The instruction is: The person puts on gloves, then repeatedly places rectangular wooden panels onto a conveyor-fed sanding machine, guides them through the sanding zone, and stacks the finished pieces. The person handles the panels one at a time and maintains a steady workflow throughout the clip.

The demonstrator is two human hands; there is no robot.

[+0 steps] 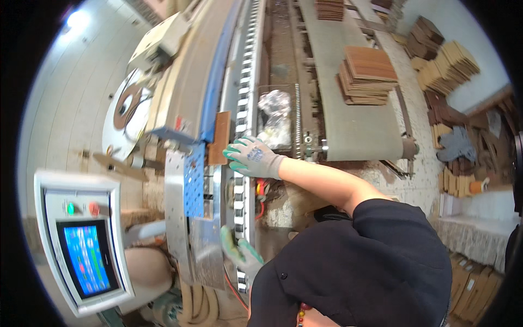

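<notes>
Workshop machine bed (229,92), right hand (255,157) (gloved, fingers spread) pressed a wooden panel (221,138) at twelve o'clock, left hand (239,253) lay open on the feed track (243,122), control screen (87,259) at nine o'clock.

Left hand (239,253) half hidden behind the dark sleeve (348,267) — screen (87,257) symbols too blurred to tell

Pale tiled floor (65,103), stacked boards (368,73) behind

small brown wooden panel (221,137), flat, standing on edge against machine's conveyor track (243,109)
</notes>
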